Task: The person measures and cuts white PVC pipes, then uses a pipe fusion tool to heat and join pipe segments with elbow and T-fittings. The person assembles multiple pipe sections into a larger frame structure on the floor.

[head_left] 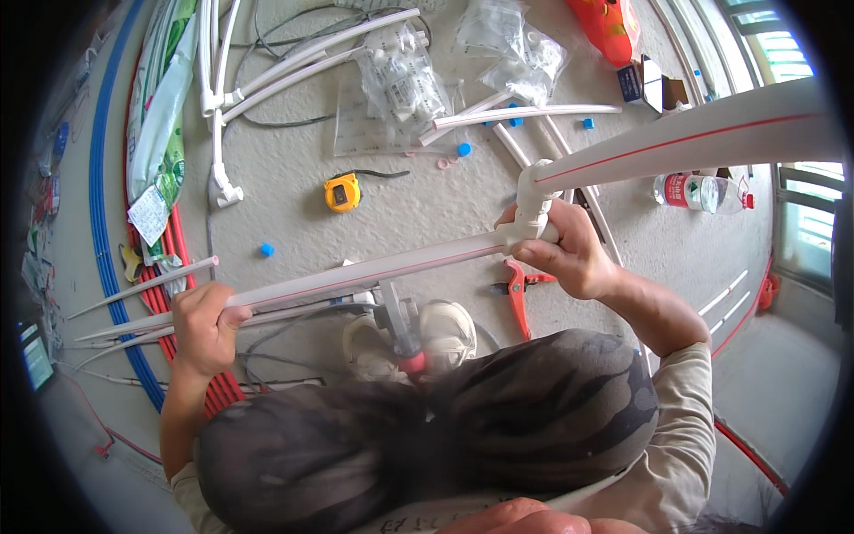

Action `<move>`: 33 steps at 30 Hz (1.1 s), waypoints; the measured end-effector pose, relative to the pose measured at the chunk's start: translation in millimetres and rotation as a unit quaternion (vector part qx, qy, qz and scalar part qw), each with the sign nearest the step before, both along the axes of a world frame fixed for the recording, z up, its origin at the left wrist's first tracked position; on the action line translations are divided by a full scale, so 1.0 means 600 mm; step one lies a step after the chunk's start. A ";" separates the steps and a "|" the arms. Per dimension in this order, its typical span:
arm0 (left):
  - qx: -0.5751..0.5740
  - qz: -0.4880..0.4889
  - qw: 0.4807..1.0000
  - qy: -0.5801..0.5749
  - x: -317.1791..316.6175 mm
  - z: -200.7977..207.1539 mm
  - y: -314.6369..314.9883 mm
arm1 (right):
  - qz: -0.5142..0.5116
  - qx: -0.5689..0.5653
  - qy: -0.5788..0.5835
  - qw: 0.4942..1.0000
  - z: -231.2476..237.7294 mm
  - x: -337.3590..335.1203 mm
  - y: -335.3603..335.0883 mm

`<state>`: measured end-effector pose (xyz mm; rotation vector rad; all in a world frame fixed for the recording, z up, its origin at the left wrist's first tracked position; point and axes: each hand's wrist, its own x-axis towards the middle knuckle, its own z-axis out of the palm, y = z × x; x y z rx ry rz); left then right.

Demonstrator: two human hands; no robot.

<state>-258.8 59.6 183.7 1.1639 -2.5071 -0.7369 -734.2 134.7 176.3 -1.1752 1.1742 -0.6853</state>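
Note:
A long white plastic pipe [374, 269] with a red stripe lies across in front of my knees, held in both hands. My left hand [205, 327] is wrapped round it toward its left end. At its right end my right hand [569, 249] grips a white pipe fitting [532, 214]. From that fitting a second striped pipe [685, 147] runs up to the right, past the edge of the view. Below the held pipe stands a tool with a grey body and red part [409, 343], between my shoes. A red pipe cutter [519, 298] lies just under my right hand.
A yellow tape measure [342, 192] lies on the grey floor ahead. Beyond it are plastic bags of fittings [405, 80], loose white pipes [525, 114] and blue caps [463, 149]. Blue pipes [105, 178] and red pipes [182, 267] run along the left. A water bottle [703, 192] lies at the right.

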 end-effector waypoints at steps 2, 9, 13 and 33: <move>-0.003 0.005 1.000 -0.006 -0.004 0.004 -0.001 | -0.007 -0.010 -0.010 1.000 -0.005 -0.005 0.003; 0.003 -0.004 0.999 -0.046 -0.022 0.028 -0.029 | -0.025 0.022 -0.054 0.998 -0.036 -0.020 0.001; -0.015 -0.018 0.998 -0.059 -0.028 0.052 -0.042 | -0.027 0.029 -0.085 0.996 -0.048 -0.017 0.007; -0.002 -0.013 1.000 -0.027 -0.013 0.059 -0.060 | -0.042 -0.003 -0.127 0.991 -0.016 -0.005 -0.011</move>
